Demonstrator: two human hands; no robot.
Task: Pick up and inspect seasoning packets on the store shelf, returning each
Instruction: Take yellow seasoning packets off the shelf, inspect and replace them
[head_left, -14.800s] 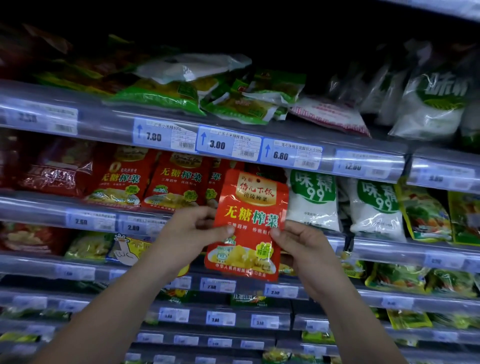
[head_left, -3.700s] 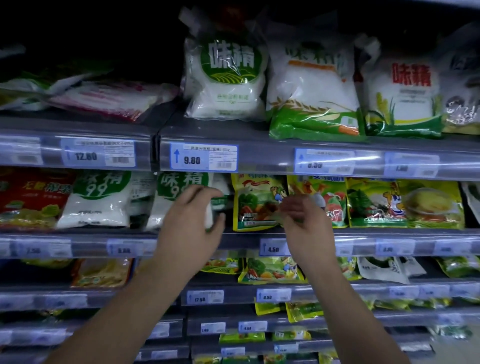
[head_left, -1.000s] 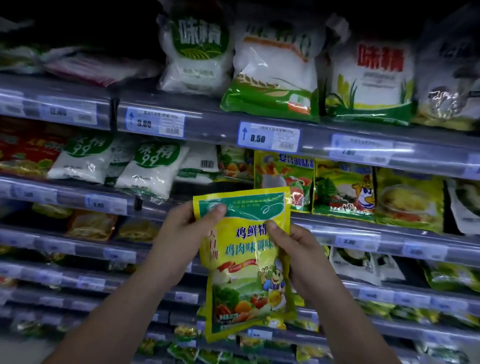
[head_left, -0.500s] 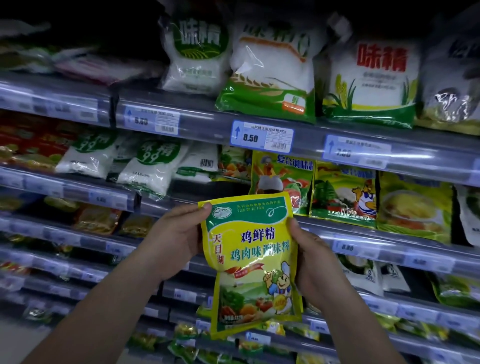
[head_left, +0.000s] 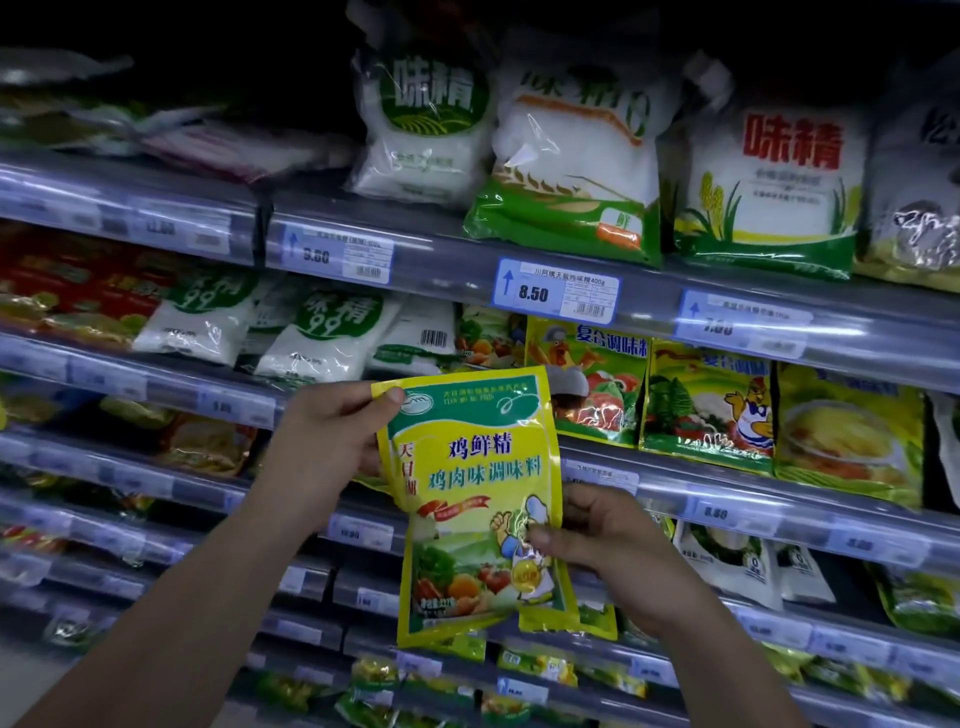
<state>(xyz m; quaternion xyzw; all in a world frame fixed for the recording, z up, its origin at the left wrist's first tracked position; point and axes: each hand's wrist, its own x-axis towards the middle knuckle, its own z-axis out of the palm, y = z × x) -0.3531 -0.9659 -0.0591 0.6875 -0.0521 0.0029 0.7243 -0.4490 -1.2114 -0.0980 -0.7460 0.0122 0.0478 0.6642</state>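
I hold a yellow and green chicken seasoning packet (head_left: 478, 499) upright in front of the shelves, its printed face toward me. My left hand (head_left: 332, 441) pinches its upper left corner, thumb on the front. My right hand (head_left: 597, 540) grips the packet's right edge lower down, thumb pressed on the cartoon chef picture. Behind the packet, the shelf row (head_left: 727, 483) it hangs before carries similar yellow seasoning packets (head_left: 701, 405).
White MSG bags (head_left: 576, 156) stand on the upper shelf above an 8.50 price tag (head_left: 556, 293). More white bags (head_left: 322, 338) and red packets (head_left: 67, 286) lie to the left. Lower shelves (head_left: 363, 587) hold several small packets.
My right hand slid down the packet's right edge from near the top to the lower half. The packet tilted slightly. My left hand kept its grip on the top corner.
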